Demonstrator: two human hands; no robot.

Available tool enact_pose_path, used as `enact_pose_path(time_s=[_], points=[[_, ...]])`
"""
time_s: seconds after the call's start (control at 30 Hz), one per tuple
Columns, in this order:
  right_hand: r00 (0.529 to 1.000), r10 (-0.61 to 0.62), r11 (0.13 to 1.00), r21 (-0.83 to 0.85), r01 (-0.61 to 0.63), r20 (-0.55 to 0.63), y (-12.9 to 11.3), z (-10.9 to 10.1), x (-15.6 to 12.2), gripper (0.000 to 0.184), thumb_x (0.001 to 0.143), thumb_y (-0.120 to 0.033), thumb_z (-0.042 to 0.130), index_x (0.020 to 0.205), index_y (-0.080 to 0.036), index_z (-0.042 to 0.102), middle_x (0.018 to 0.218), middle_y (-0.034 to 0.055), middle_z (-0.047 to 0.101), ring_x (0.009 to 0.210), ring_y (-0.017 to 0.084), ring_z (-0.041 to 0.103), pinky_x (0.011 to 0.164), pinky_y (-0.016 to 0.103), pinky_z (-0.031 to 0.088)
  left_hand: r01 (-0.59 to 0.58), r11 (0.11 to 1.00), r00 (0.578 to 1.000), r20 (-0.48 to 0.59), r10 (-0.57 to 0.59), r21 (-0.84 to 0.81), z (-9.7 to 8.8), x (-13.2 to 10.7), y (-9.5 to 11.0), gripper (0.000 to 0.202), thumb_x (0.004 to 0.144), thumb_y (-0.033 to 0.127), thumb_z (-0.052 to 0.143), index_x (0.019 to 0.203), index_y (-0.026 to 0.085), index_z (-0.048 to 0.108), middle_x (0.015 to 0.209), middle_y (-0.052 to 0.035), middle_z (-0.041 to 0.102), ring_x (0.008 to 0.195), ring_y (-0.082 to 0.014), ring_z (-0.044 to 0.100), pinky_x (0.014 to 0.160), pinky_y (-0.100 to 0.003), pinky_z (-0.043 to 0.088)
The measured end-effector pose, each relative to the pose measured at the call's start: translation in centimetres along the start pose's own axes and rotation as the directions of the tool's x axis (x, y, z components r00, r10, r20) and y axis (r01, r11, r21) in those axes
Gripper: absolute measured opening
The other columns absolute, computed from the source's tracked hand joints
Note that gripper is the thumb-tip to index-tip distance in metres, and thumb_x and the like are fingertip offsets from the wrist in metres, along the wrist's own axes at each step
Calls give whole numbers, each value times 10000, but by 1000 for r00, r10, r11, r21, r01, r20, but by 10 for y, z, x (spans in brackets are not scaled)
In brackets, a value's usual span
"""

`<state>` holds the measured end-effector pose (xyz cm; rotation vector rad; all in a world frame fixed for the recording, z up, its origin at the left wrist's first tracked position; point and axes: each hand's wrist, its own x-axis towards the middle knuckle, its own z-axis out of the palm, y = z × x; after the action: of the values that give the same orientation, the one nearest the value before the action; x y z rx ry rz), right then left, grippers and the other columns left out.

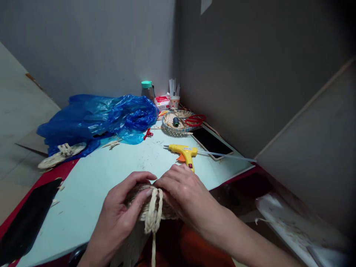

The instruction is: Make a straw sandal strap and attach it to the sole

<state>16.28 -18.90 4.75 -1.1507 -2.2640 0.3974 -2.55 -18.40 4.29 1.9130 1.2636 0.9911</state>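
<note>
A woven straw piece [146,213] is held between both hands at the table's front edge. A pale braided cord [154,211] loops over its near side, and one strand hangs straight down. My left hand [125,211] grips the piece from the left, its thumb pressed beside the braid. My right hand [185,189] wraps over the right side, fingers bent onto the top edge. Most of the woven piece is covered by the hands. Just beyond my right hand lies a yellow glue gun [184,152] with an orange trigger and a long clear glue stick in its back.
Behind are a blue plastic bag [97,118], a basket [176,129] with red-handled scissors [195,119] and a thread spool [175,122], a tablet [213,142], a cup of glue sticks [174,102] and a bottle [147,90]. A straw piece [61,155] lies left; walls stand behind and right.
</note>
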Motion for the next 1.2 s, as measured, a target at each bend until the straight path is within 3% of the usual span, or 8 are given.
enact_pose_path(time_s=[0.37,0.6,0.73,0.8,0.93,1.07,1.13,1.2], points=[[997,-47,993,-105,53,59,4,5,5,125,967,-150,554,933,-122,672,859,66,691,850,214,547,856,383,374,106,994,994,-18,-105,21,3,8,-2,104,869,355,637,941,289,671,962,12,720,902,-190,650,798,-251,462],[980,155,973,155,-173,125,-1,-8,4,323,919,-166,592,1239,-124,597,1075,122,683,1004,252,595,876,376,432,169,984,980,116,-163,-48,-3,20,2,230,903,360,559,1110,258,562,822,26,627,778,-173,604,737,-271,447],[964,207,918,308,-251,167,0,-5,4,212,946,-255,559,1126,-189,649,1021,68,705,967,235,620,835,346,440,120,991,972,198,-128,53,-9,25,9,241,895,339,547,1120,256,534,810,21,624,745,-186,605,712,-290,445],[956,239,885,367,-286,171,3,-3,8,180,930,-248,562,1060,-199,675,969,49,715,906,223,629,793,333,439,90,994,979,180,-99,56,-14,27,11,262,898,356,538,1142,261,526,898,0,651,772,-194,620,722,-295,453],[928,350,717,599,-356,132,9,-1,15,73,817,-176,635,873,-182,682,846,29,686,819,205,609,749,315,440,101,980,995,-5,-103,-174,-23,27,11,328,867,467,584,1136,280,580,1167,-29,658,850,-210,649,666,-273,475],[905,417,589,732,-343,89,12,2,17,68,839,-243,605,890,-200,593,795,15,652,769,186,617,680,286,463,151,838,934,-202,-294,-524,-20,19,10,304,862,451,605,1091,253,633,1167,-34,677,962,-229,643,761,-279,499],[897,435,549,766,-334,79,12,4,18,98,850,-288,596,896,-209,561,773,13,643,737,183,620,664,283,466,192,758,905,-186,-382,-623,-13,13,9,267,839,420,656,1034,237,657,1074,-17,702,905,-191,640,768,-248,495],[893,443,520,788,-329,81,11,5,20,135,834,-316,613,890,-211,549,762,9,637,721,181,617,659,279,465,257,652,888,-91,-450,-713,-5,6,9,235,815,363,702,1012,235,682,991,-1,724,879,-172,650,768,-224,497]])
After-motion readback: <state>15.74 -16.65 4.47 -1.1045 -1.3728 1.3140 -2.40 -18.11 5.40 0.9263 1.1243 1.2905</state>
